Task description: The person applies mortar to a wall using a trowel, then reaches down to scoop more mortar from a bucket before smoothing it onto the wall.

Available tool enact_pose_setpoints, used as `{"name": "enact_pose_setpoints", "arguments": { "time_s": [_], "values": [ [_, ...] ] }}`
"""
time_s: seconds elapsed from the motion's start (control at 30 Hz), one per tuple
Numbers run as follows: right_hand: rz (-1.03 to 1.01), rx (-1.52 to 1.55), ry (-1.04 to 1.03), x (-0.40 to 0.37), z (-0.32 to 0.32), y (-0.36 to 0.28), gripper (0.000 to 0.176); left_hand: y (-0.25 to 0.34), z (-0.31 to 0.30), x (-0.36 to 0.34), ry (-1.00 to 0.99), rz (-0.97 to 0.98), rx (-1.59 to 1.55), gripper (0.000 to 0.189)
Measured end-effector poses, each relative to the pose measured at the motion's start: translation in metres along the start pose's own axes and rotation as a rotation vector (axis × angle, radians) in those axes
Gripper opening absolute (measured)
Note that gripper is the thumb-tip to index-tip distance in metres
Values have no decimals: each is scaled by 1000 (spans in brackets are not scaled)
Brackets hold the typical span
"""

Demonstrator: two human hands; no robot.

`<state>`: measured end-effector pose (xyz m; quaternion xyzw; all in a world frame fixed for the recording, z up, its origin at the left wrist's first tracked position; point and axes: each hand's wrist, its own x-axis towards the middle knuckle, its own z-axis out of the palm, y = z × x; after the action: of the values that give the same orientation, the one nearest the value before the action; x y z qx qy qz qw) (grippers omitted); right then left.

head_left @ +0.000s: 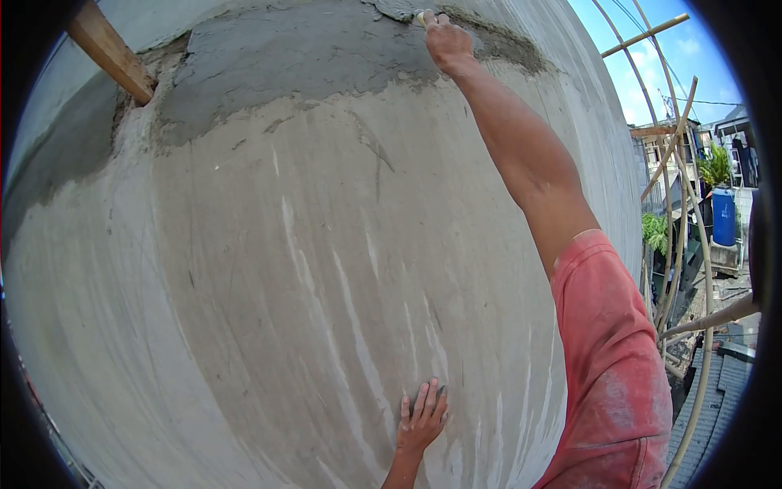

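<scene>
High on the wall (244, 244), my right hand (447, 41) is wrapped round the pale handle (421, 18) of a tool, whose far part is cut off by the top edge. Around it lies dark, wet-looking mortar (301, 57) with a ragged lower border. Low in the view, my left hand (422, 416) rests against the bare lighter part of the wall, fingers spread and holding nothing. Pale drip streaks run down the wall above and beside it.
A wooden beam (110, 49) juts from the wall at the upper left. To the right stand bamboo scaffold poles (705, 244), with a blue drum (723, 217), plants, houses and a corrugated roof (710, 403) beyond and below.
</scene>
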<state>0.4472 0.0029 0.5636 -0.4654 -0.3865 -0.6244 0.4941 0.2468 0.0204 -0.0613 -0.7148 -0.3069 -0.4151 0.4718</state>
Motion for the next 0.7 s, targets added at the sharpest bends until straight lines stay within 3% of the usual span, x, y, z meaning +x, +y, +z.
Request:
{"name": "enact_pose_setpoints", "arguments": {
  "time_s": [0.23, 0.3, 0.43, 0.7],
  "values": [
    [57, -56, -28, -5, 1, -8, 27, 0, -3, 0, 5, 11, -13, 34],
    [211, -41, -8, -9, 7, 4, 26, 2, -5, -1, 2, -4, -26, 34],
    [188, -91, -59, -32, -8, 22, 26, 2, -4, 2, 36, -8, -39, 33],
    [4, 218, -43, -45, -35, -50, 33, 2, -3, 0, 31, -8, -46, 31]
  ]
}}
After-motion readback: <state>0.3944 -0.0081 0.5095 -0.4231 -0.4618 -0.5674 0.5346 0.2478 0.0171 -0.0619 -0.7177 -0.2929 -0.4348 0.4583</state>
